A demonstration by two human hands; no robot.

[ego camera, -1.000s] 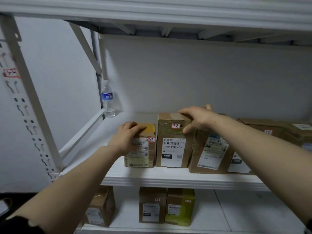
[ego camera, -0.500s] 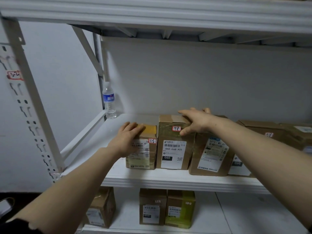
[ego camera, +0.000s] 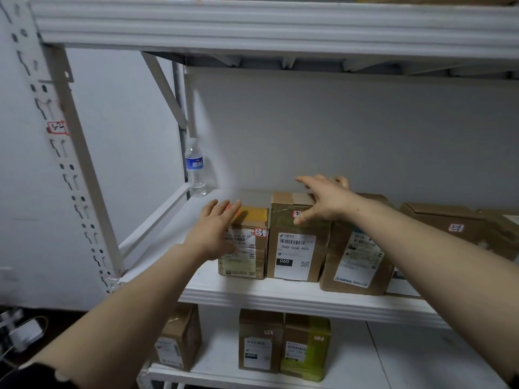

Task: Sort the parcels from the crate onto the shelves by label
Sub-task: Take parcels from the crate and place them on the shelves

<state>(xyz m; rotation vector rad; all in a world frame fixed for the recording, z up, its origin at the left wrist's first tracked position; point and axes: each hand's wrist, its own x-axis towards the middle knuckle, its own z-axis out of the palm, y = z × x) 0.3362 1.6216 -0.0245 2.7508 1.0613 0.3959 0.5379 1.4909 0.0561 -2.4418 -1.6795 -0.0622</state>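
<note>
left hand [ego camera: 216,231] flat, empty | right hand [ego camera: 325,200] spread, empty | parcel [ego camera: 297,248] label "060-068-A05"

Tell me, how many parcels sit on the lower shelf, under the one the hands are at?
3 in view: a brown parcel at the left, a brown parcel in the middle, and a green-wrapped parcel touching its right side. The forearms hide parts of that shelf, so more may be there.
</note>
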